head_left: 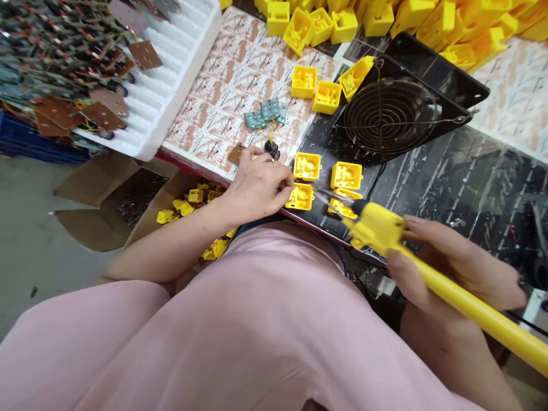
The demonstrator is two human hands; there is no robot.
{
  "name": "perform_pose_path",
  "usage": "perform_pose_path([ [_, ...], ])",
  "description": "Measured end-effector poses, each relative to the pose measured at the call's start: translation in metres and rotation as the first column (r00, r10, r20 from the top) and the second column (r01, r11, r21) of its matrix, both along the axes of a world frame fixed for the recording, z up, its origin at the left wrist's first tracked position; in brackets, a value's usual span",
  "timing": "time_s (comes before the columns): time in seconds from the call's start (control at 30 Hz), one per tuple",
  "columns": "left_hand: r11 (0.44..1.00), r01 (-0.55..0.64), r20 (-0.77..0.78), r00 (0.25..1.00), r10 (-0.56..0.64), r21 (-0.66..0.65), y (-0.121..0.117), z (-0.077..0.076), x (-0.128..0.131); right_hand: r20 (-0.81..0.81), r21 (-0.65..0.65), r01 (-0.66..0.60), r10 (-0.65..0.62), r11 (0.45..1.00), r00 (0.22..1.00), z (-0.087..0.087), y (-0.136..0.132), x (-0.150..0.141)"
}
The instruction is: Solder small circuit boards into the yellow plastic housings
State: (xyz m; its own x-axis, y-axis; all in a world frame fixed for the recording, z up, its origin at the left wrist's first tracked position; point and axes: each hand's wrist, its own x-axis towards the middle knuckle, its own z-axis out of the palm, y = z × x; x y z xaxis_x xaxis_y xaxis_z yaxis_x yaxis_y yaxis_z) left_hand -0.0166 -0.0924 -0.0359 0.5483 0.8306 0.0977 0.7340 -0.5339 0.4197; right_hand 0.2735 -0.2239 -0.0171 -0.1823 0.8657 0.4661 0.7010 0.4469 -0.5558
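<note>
My left hand (261, 185) is at the bench edge, its thumb and forefinger closed on the left side of a small open yellow plastic case (303, 197). More such cases stand close by: one (307, 166) just behind it, and a pair to the right, the rear one (346, 175) fully visible. In my right hand (440, 262) is a yellow soldering iron (381, 228), slightly blurred. Its metal tip and a thin side tube point left, over the front right case (342, 203), partly covering it. Beyond my left hand lie green circuit boards (268, 112) and small black round parts (272, 149) on wires.
A black fan (385, 117) with a wire guard stands behind the cases. Yellow cases (428, 23) are heaped at the back. On the left, a white foam tray (180, 74) carries piled circuit boards. Below the bench edge are cardboard boxes (98, 197) and more yellow parts (184, 206).
</note>
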Motion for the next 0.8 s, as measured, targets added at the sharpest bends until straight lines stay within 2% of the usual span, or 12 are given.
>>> perform_pose_path([
  [0.17,0.997,0.079,-0.127,0.989,-0.077,0.013,0.011,0.009,0.005,-0.090,0.155,-0.102,0.117,0.983,0.989,0.002,0.024,-0.026],
  [0.27,0.991,0.132,-0.167,0.978,-0.128,0.013,0.016,0.013,0.006,-0.076,0.194,-0.163,0.180,0.967,0.981,0.005,0.032,-0.031],
  [0.6,0.981,0.193,-0.244,0.953,-0.179,0.033,0.018,0.015,0.007,0.087,0.163,-0.295,0.284,0.942,0.955,0.020,0.043,-0.032],
  [0.8,0.973,0.224,-0.256,0.945,-0.204,0.054,0.021,0.016,0.005,0.009,0.015,-0.167,0.167,0.986,0.986,0.014,0.034,-0.024],
])
